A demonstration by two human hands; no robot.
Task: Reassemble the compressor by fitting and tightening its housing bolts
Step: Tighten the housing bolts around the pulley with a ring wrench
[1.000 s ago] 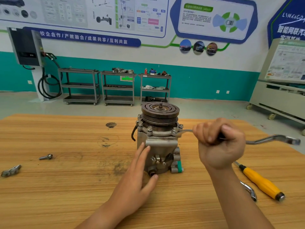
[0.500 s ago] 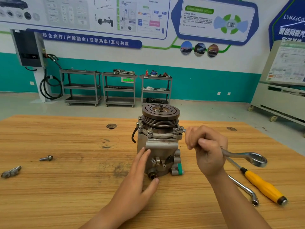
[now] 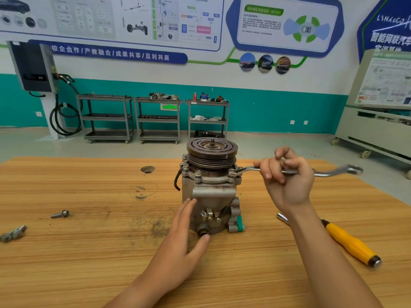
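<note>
The grey metal compressor (image 3: 211, 192) stands upright on the wooden table (image 3: 89, 252), its grooved pulley on top. Several bolts ring the flange under the pulley. A silver ring wrench (image 3: 249, 169) sits with one ring end over the bolt at the flange's right front corner and points off to the right. My right hand (image 3: 287, 181) grips the middle of the wrench's shaft. My left hand (image 3: 184, 238) presses flat against the lower left front of the compressor body, fingers straight, thumb by the bottom port.
A loose bolt (image 3: 60, 214) and a small metal bracket (image 3: 13, 233) lie on the table at the left. A yellow-handled screwdriver (image 3: 350, 244) and a silver socket bar (image 3: 282, 217) lie to the right, partly behind my right forearm. Shelving carts stand against the far wall.
The wrench swung toward me half a second ago and has now swung back out to the right, with its ring end on the flange bolt. My left hand stayed on the compressor.
</note>
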